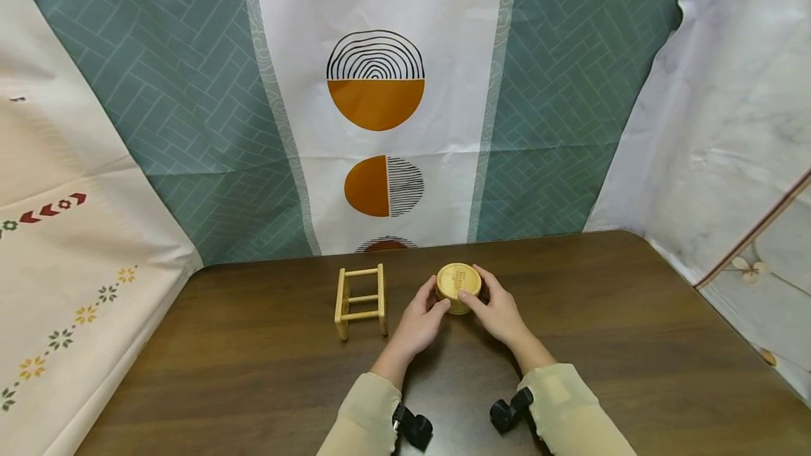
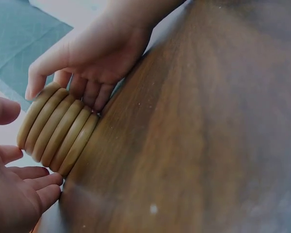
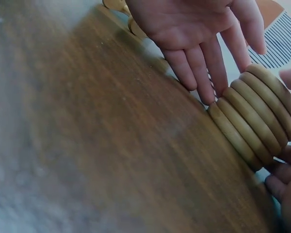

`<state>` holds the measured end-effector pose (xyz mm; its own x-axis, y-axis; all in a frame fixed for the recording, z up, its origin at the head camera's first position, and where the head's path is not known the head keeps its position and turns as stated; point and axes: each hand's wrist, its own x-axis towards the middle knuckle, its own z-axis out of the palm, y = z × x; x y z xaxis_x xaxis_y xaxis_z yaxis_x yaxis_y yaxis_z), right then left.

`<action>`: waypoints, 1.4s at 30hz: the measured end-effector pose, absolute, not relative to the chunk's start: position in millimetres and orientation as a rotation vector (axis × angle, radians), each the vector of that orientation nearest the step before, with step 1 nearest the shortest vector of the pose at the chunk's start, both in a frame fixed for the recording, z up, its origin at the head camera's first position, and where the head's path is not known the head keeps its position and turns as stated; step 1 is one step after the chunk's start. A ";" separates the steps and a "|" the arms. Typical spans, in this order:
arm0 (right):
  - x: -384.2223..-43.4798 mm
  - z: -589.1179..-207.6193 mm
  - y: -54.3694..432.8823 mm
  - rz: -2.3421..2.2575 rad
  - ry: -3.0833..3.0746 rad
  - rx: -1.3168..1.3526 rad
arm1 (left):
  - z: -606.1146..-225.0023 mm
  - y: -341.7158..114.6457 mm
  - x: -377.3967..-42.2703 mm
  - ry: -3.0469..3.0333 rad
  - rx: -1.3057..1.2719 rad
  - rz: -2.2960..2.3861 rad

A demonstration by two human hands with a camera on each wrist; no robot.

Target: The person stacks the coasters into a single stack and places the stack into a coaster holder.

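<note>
A stack of round wooden coasters (image 1: 459, 280) stands upright on the brown table, engraved lettering on its top face. In both wrist views its several discs (image 2: 58, 128) appear stacked edge over edge. My left hand (image 1: 419, 324) is at the stack's left side, its fingers (image 3: 200, 68) fairly straight and touching or very near the discs. On the other side my right hand (image 1: 503, 315) holds the stack, thumb over the top coaster and fingers along its side. Left of both hands stands a small wooden rack (image 1: 362, 298) with crossbars.
The wooden table (image 1: 253, 385) has its far edge just behind the rack and coasters. A patterned cloth (image 1: 405, 181) hangs behind it, a cream cloth (image 1: 82, 287) on the left and a marble-patterned sheet (image 1: 728, 111) on the right.
</note>
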<state>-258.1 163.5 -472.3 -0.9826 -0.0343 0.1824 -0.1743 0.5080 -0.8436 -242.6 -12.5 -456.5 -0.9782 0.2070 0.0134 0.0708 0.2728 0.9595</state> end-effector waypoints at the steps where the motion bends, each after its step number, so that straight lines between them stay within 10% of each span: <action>1: -257.8 -471.0 163.7 1.467 -2.601 0.158 | -456.4 -12.5 -243.0 2.408 0.258 1.818; 42: -256.8 -459.9 156.9 1.376 -2.580 -0.008 | -448.5 -13.9 -244.2 1.537 -0.118 2.454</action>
<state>-256.8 156.9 -459.9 -0.9764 0.1061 0.1879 -0.0969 0.5625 -0.8211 -244.2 -13.9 -448.5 -0.9672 0.1618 -0.1959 -0.2469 -0.4161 0.8752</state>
